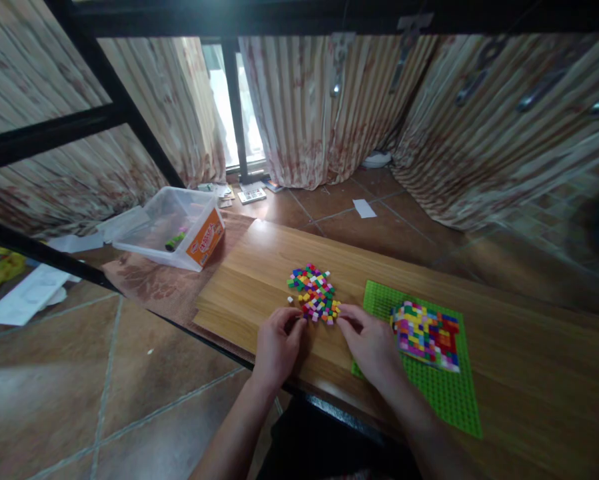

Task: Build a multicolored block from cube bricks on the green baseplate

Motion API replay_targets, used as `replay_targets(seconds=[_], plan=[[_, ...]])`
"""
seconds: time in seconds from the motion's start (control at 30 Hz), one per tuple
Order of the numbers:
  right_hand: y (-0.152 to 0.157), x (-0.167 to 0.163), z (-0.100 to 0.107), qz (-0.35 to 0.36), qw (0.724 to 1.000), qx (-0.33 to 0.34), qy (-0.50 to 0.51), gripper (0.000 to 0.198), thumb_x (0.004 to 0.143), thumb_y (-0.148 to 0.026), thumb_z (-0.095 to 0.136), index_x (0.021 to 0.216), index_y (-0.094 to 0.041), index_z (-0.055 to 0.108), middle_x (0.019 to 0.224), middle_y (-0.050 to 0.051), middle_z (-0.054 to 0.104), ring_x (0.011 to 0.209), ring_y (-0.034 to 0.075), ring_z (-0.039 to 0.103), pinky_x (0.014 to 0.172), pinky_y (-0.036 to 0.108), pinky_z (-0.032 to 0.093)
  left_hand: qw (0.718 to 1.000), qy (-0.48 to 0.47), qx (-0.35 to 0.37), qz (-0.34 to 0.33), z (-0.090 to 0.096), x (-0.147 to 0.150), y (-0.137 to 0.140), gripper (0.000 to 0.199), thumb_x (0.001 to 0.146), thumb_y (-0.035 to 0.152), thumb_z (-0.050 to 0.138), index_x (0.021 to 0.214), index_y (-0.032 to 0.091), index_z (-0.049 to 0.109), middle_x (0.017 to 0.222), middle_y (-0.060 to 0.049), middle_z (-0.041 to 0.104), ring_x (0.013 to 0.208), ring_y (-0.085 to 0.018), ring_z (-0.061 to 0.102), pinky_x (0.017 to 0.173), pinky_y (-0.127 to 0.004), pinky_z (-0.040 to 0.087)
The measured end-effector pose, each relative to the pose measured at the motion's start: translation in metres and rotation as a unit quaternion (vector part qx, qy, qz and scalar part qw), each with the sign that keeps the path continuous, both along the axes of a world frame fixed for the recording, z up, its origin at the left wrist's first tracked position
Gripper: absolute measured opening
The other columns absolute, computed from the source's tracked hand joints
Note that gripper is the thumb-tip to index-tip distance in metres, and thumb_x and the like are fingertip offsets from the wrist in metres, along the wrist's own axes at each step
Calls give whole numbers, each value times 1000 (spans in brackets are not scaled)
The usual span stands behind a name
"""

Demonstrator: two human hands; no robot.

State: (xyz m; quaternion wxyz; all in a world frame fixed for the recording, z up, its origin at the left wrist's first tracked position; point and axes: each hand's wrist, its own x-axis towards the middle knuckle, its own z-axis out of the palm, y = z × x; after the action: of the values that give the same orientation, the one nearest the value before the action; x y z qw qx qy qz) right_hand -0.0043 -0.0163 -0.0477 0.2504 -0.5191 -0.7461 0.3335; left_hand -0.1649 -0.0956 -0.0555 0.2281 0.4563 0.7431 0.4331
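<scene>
A loose pile of small multicoloured building bricks (316,293) lies on the wooden board between my two hands. My left hand (279,341) rests at the near left side of the pile, thumb and index fingertip drawn together; whatever is between them is too small to make out. At the pile's right side, my right hand (372,343) has its fingers curled in a pinch beside some yellow bricks, and I cannot see what it holds. Under and beyond the right wrist is a green baseplate (446,403), bearing a tightly packed, multicoloured brick mosaic (426,337).
A clear plastic box (162,263) with an orange label stands left of the wooden board (259,257), with a few pieces inside. Black metal bars (92,120) cross the left and top. Papers (364,208) lie on the tiled floor before the curtains (299,120).
</scene>
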Motion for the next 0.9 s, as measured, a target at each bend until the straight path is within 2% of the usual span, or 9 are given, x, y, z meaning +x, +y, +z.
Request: replay_targets(seconds=[0.17,0.23,0.33,0.43,0.53,0.63,0.77,0.9], plan=[[-10,12,-1,-23,999,4,40,24,86,-32,51,97,-21,71,94,4,74,85,21,69,81,36,53,989,-145,16,26,-4,-3,-7,14,79,27,63,89,19,71,85,-3,70,77,-16,64,71,-26,48],[-17,16,-1,-26,998,3,60,24,87,-32,52,96,-21,71,94,4,74,85,20,69,79,34,53,968,-248,16,39,-1,3,-8,17,77,29,66,89,18,70,83,-3,70,74,-15,64,69,-25,49],[-29,20,3,-19,996,9,89,22,89,-33,52,95,-21,70,93,4,73,83,18,68,77,31,53,921,-387,11,37,10,16,-8,21,72,32,71,87,16,68,74,-1,68,66,-12,62,64,-22,49],[-39,23,11,-4,993,20,120,21,91,-31,52,97,-22,69,93,4,72,84,17,67,76,28,54,887,-460,3,28,23,31,-8,28,68,34,76,88,16,66,73,1,67,62,-10,61,59,-19,48],[-45,25,23,3,989,24,145,21,92,-30,51,99,-22,69,95,5,71,86,17,67,77,28,54,872,-490,-7,16,33,44,-7,32,66,35,78,88,16,64,80,-1,69,62,-10,63,56,-20,48],[-48,28,31,-8,986,21,167,19,91,-31,53,100,-23,68,95,5,71,85,16,67,77,28,55,869,-494,-21,-16,37,56,-5,32,67,35,78,88,16,64,75,-1,69,60,-11,63,55,-20,48],[-50,38,34,-18,981,38,189,16,90,-29,55,97,-23,69,92,5,70,85,16,66,76,28,55,877,-474,-36,-71,36,72,-4,27,71,34,75,86,15,64,68,0,67,59,-10,61,55,-19,47],[-52,55,34,-12,983,51,178,14,89,-25,55,96,-24,68,91,4,68,85,15,65,75,27,54,893,-438,-3,-101,33,87,-2,20,73,31,73,84,16,65,69,0,67,60,-10,60,58,-20,49]])
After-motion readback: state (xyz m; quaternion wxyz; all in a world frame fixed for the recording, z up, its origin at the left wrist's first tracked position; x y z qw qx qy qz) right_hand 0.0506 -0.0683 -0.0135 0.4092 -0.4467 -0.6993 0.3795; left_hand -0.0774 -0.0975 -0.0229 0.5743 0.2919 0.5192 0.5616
